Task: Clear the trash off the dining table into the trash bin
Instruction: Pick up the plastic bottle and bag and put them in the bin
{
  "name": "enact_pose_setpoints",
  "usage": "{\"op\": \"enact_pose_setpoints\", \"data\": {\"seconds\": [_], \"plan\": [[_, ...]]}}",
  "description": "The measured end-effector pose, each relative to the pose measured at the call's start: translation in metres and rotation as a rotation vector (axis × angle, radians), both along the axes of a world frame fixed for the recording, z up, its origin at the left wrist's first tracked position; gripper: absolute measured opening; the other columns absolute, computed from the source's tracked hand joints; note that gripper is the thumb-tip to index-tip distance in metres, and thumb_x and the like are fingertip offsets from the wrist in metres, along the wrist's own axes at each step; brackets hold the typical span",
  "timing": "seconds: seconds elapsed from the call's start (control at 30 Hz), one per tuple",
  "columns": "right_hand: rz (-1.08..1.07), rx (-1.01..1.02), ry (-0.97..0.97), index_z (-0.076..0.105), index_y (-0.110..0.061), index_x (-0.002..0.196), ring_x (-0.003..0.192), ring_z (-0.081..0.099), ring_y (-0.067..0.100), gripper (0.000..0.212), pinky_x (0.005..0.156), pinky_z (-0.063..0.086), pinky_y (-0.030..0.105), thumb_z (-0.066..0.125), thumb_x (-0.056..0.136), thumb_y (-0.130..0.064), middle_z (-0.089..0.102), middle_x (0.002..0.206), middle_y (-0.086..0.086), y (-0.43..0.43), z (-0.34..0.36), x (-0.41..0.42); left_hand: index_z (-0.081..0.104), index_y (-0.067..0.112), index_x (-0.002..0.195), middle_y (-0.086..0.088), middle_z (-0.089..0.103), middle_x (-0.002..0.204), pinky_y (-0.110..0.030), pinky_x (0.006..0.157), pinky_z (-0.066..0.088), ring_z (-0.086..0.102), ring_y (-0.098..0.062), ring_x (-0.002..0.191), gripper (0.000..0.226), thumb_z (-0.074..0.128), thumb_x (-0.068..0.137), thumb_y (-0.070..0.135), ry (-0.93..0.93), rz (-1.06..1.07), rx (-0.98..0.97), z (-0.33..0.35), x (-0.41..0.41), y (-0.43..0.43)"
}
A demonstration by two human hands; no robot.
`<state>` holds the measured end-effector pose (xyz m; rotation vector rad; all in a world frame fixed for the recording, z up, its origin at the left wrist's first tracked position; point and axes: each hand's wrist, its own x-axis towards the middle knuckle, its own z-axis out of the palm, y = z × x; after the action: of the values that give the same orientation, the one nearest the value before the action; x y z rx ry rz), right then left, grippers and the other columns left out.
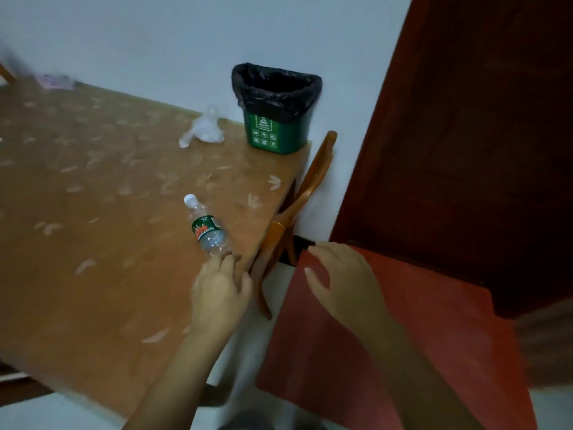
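Note:
A clear plastic bottle [207,228] with a white cap and a green label lies on its side near the right edge of the brown dining table [93,197]. My left hand [220,290] hovers just below the bottle's base, fingers loosely curled, holding nothing. My right hand [338,274] hangs beyond the table's right edge with fingers apart and empty. A crumpled white plastic bag [206,128] lies at the far side of the table. The small green trash bin [276,113] with a black liner stands on the table's far right corner.
An orange wooden chair [297,200] leans against the white wall beside the table's right edge. A dark red door [465,135] stands open on the right. A pinkish blurred item [55,80] sits at the table's far left.

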<state>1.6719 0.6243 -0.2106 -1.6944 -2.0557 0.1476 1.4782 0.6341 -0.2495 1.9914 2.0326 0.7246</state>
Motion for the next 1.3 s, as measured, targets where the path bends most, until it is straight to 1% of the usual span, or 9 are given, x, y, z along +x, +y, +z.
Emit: {"op": "enact_pose_setpoints", "data": {"seconds": [0.07,0.27,0.37,0.5,0.67,0.77,0.9,1.2,1.3], "plan": [[0.098,-0.007,-0.009,0.063,-0.01,0.105,0.097,0.062,0.024,0.043,0.083,0.048,0.038,0.04,0.079,-0.036,0.068,0.104,0.008,0.027,0.004,0.008,0.062,0.003,0.106,-0.016,0.06,0.114,-0.044,0.084,0.043,0.053,-0.035,0.103,0.033,0.059,0.076,0.015,-0.001,0.081,0.021,0.0,0.007,0.006],[0.285,0.008,0.034,0.063,-0.009,0.106,0.1,0.06,0.026,0.034,0.085,0.045,0.04,0.056,0.076,-0.025,0.067,0.108,0.009,0.098,-0.001,0.012,0.061,-0.001,0.105,-0.02,0.061,0.109,-0.044,0.083,0.046,0.056,-0.037,0.097,0.049,0.04,0.074,0.031,-0.002,0.266,0.034,-0.022,0.006,0.035],[0.37,0.03,0.021,0.064,-0.009,0.104,0.1,0.06,0.025,0.033,0.085,0.046,0.041,0.056,0.076,-0.025,0.067,0.106,0.009,0.139,-0.01,0.002,0.057,-0.003,0.11,-0.022,0.061,0.11,-0.044,0.083,0.045,0.055,-0.038,0.1,0.046,0.052,0.073,0.024,-0.051,0.382,0.023,-0.041,0.004,0.064],[0.488,-0.019,-0.035,0.063,-0.008,0.103,0.097,0.06,0.027,0.033,0.082,0.048,0.042,0.057,0.076,-0.025,0.067,0.103,0.009,0.189,-0.021,-0.02,0.055,-0.004,0.113,-0.024,0.06,0.108,-0.046,0.075,0.047,0.056,-0.041,0.094,0.049,0.063,0.072,0.021,-0.142,0.533,-0.018,-0.064,0.001,0.098],[0.677,-0.084,-0.118,0.063,-0.01,0.107,0.102,0.057,0.025,0.034,0.088,0.046,0.043,0.053,0.079,-0.027,0.066,0.108,0.008,0.238,-0.027,-0.055,0.044,0.0,0.126,-0.023,0.052,0.12,-0.046,0.085,0.044,0.049,-0.038,0.107,0.068,0.072,0.072,0.03,-0.237,0.708,-0.154,-0.091,-0.002,0.117],[0.721,-0.119,-0.102,0.062,-0.01,0.107,0.103,0.057,0.026,0.034,0.089,0.044,0.044,0.052,0.08,-0.027,0.065,0.11,0.008,0.257,-0.032,-0.066,0.04,0.003,0.13,-0.022,0.051,0.119,-0.046,0.083,0.045,0.048,-0.037,0.107,0.077,0.075,0.069,0.034,-0.297,0.771,-0.198,-0.101,0.003,0.123],[0.76,-0.186,-0.114,0.06,-0.01,0.111,0.106,0.055,0.027,0.033,0.092,0.042,0.046,0.054,0.082,-0.025,0.063,0.114,0.009,0.271,-0.041,-0.075,0.041,0.003,0.129,-0.019,0.051,0.116,-0.045,0.081,0.046,0.049,-0.035,0.106,0.075,0.075,0.07,0.034,-0.374,0.83,-0.236,-0.109,0.006,0.124],[0.8,-0.261,-0.126,0.056,-0.014,0.118,0.115,0.048,0.023,0.034,0.096,0.037,0.04,0.055,0.086,-0.027,0.058,0.122,0.005,0.28,-0.057,-0.082,0.041,0.009,0.128,-0.012,0.05,0.114,-0.044,0.08,0.049,0.054,-0.029,0.1,0.071,0.074,0.07,0.035,-0.554,0.919,-0.171,-0.113,0.01,0.125],[0.816,-0.266,-0.123,0.056,-0.015,0.118,0.115,0.048,0.022,0.034,0.096,0.036,0.04,0.055,0.086,-0.028,0.058,0.122,0.004,0.285,-0.06,-0.084,0.044,0.012,0.127,-0.009,0.052,0.112,-0.039,0.079,0.048,0.055,-0.026,0.099,0.068,0.075,0.069,0.031,-0.61,0.983,-0.115,-0.109,0.009,0.127]]}}
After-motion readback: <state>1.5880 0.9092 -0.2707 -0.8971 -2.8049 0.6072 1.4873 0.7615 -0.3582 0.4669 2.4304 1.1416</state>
